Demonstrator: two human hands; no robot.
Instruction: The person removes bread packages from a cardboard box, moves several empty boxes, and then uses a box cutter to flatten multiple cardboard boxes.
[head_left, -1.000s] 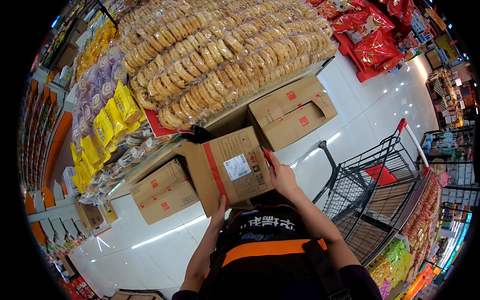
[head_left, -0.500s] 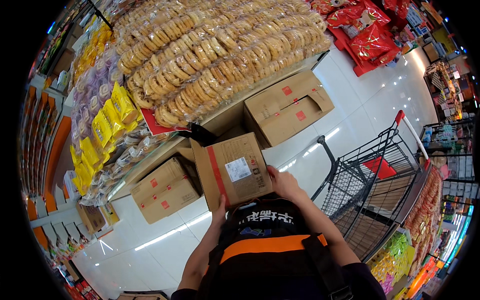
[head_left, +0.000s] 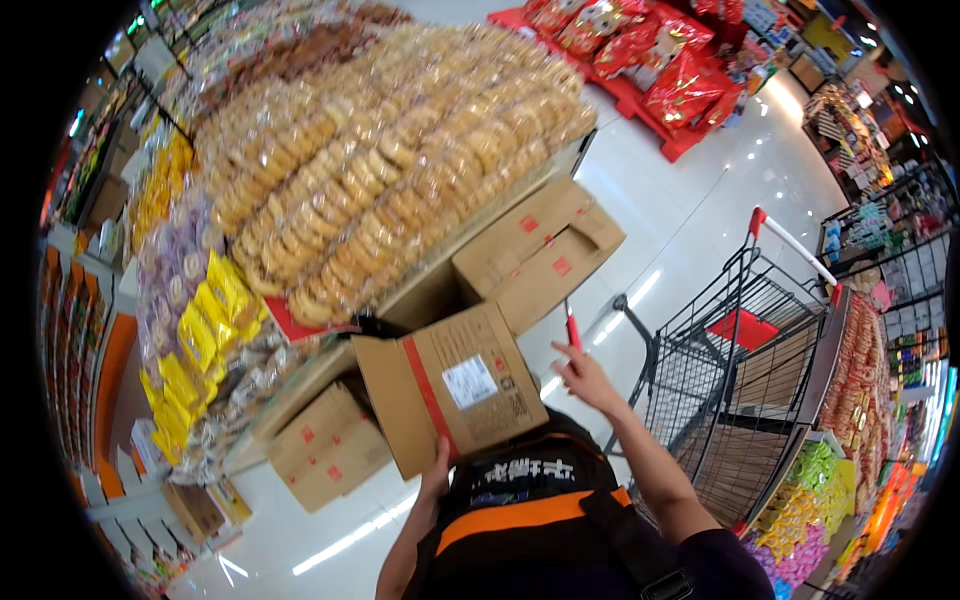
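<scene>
A tilted cardboard box (head_left: 425, 375) with a red stripe and a white label leans near my body, its left flap raised. My left hand (head_left: 437, 470) grips its lower edge, thumb on the face and the other fingers hidden. My right hand (head_left: 588, 380) is off the box at its right, fingers spread. Just beyond those fingers is a slim red-handled tool (head_left: 572, 328) with a metal tip pointing away, seemingly a cutter. The lower end of its handle comes close to my fingers; whether they touch cannot be made out.
A cardboard box with a cut-out slot (head_left: 535, 250) stands ahead, and another box (head_left: 325, 445) at left, beside a display heaped with bagged round pastries (head_left: 400, 170). A wire shopping cart (head_left: 730, 370) stands at right. Red bags (head_left: 610, 40) lie on a red pallet (head_left: 630, 105).
My right hand has left the box's right edge and its fingers have spread. The red-handled tool has come into sight. My left hand keeps its grip; the whole view has shifted.
</scene>
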